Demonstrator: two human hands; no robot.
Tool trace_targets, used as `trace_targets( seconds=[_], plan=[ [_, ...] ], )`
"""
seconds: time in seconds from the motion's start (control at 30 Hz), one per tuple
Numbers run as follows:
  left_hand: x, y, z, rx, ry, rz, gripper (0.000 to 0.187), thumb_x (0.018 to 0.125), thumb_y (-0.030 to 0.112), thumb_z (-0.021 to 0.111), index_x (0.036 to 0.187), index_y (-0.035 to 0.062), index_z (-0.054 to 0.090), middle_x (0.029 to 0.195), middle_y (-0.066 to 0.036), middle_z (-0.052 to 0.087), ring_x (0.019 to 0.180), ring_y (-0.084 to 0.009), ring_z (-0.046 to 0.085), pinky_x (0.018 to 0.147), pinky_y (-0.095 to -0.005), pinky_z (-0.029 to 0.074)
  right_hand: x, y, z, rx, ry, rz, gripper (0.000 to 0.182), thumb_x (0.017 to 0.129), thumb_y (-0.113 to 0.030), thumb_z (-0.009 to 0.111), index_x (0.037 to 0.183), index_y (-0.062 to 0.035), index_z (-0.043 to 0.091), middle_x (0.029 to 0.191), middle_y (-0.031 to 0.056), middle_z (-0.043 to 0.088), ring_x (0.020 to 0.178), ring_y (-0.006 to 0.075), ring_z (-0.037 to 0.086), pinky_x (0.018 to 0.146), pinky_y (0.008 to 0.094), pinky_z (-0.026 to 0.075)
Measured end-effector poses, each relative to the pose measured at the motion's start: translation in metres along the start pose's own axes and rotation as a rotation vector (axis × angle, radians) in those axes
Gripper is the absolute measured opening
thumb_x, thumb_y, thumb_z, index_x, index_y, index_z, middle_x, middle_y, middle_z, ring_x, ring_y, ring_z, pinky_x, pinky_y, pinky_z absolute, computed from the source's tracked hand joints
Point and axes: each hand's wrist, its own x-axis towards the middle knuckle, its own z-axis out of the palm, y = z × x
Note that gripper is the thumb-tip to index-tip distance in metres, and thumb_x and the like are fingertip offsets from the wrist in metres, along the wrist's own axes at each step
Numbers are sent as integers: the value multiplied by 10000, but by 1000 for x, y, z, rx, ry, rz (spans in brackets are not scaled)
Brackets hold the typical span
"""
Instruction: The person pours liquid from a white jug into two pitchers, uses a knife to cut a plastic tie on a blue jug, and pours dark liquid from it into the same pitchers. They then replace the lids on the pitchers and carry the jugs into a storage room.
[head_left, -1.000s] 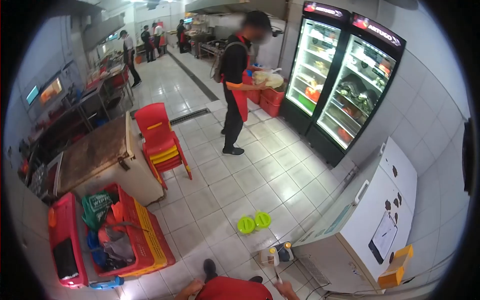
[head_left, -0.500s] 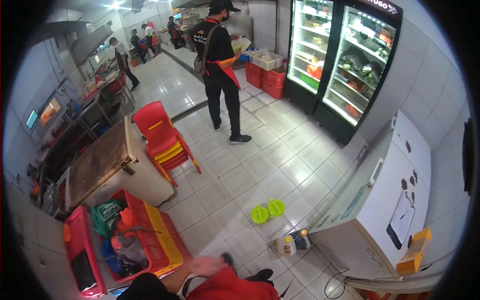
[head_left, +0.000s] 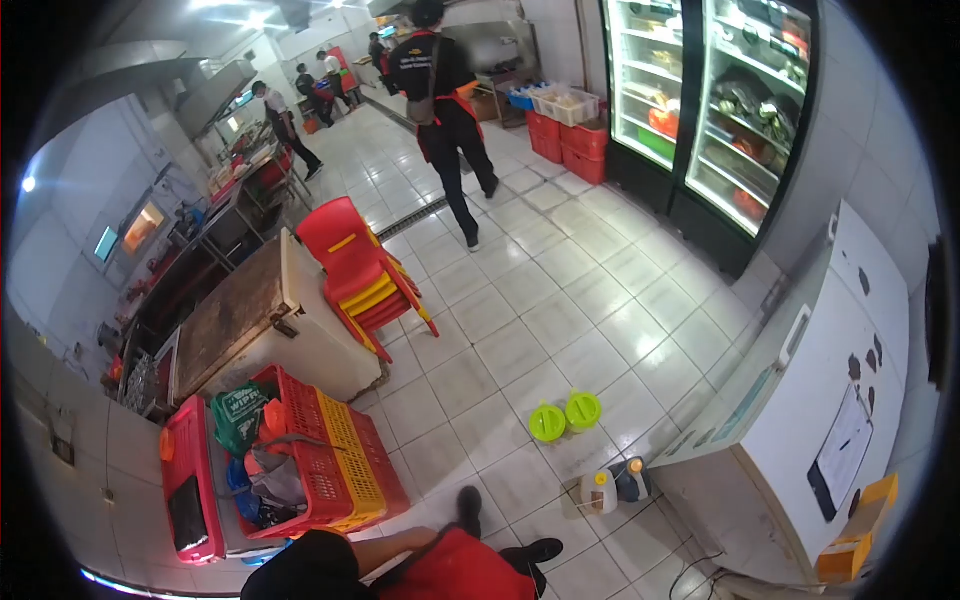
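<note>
At the bottom edge, my left forearm (head_left: 395, 547) comes out of a black sleeve (head_left: 308, 568) and reaches across to my red apron (head_left: 458, 568). The fingers of my left hand are hidden at the apron, so what they hold, if anything, does not show. My right hand is out of view. Just left of my arm stands a red and yellow plastic crate (head_left: 345, 465). It holds a green bag (head_left: 238, 415), a grey cloth or bag (head_left: 280, 478) and other items. My dark shoes (head_left: 470, 508) show on the tiled floor.
Two lime-green lidded containers (head_left: 547, 422) and two jugs (head_left: 600, 492) stand on the floor ahead. Stacked red and yellow chairs (head_left: 345, 245) are left; a white chest freezer (head_left: 720, 490) is right. A co-worker (head_left: 440, 100) walks near glass-door fridges (head_left: 700, 130).
My view has shifted, and objects sit further right. The blurred left hand over the apron is now hidden. The co-worker, standing with something pale in hand before, is now striding away.
</note>
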Motion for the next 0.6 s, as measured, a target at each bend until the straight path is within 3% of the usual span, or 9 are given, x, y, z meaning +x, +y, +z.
trace_targets(
  seconds=[0.07,0.13,0.17,0.3,0.37,0.47,0.53,0.57,0.6],
  plan=[
    [15,-52,8,279,185,402,290,681,245,650,876,32,669,777,-155,647,785,-295,653,699,-419,511,54,3,-2,-31,232,-242,509,836,-498,527,964,-24,661,950,223,640,941,378,623,759,459,499],
    [79,-185,64,86,-205,305,398,742,231,612,1081,30,663,1030,-127,691,892,-235,660,763,-386,518,31,76,75,-54,392,-355,539,788,-519,568,790,6,686,748,242,657,792,375,668,656,457,515],
    [62,-184,67,-115,-318,383,355,752,217,605,1041,20,667,990,-104,695,850,-209,649,737,-366,518,-56,23,16,141,149,-160,558,782,-524,574,820,24,678,812,273,651,853,405,653,708,476,514],
    [-107,-28,-25,-357,-515,200,225,794,187,572,895,6,661,852,-53,688,773,-154,635,690,-326,514,-98,-2,12,275,186,-340,295,758,-297,644,789,-4,652,765,254,624,794,424,625,664,483,486],
    [-101,-14,-36,-381,-464,163,188,825,186,558,853,17,635,778,-38,665,747,-121,628,668,-303,508,-82,-3,10,332,156,-330,257,757,-274,643,775,-18,641,745,238,625,766,414,628,652,467,486],
    [-35,20,-73,-132,-695,-156,159,860,165,584,922,20,611,781,-46,642,724,-119,607,669,-278,497,-40,-19,-28,523,219,-176,276,784,-282,631,741,-10,619,716,232,617,703,397,622,604,451,467],
    [43,-10,-68,-180,-390,396,167,892,160,538,895,11,613,790,-43,648,784,-150,609,719,-303,484,10,-32,-66,432,511,-250,329,838,-295,615,715,10,606,700,244,602,662,403,594,573,471,433],
    [80,15,-84,-417,-303,328,197,908,191,541,971,15,602,830,-54,646,791,-151,605,726,-295,482,55,-27,-79,341,740,-355,312,848,-284,618,734,6,619,714,245,590,689,416,574,605,474,434],
    [118,42,-106,-264,-128,510,228,930,218,522,1011,16,590,888,-71,641,815,-153,607,749,-311,488,87,-39,-106,345,872,-383,274,847,-254,621,767,7,630,726,239,584,707,420,558,646,488,430]
  ],
)
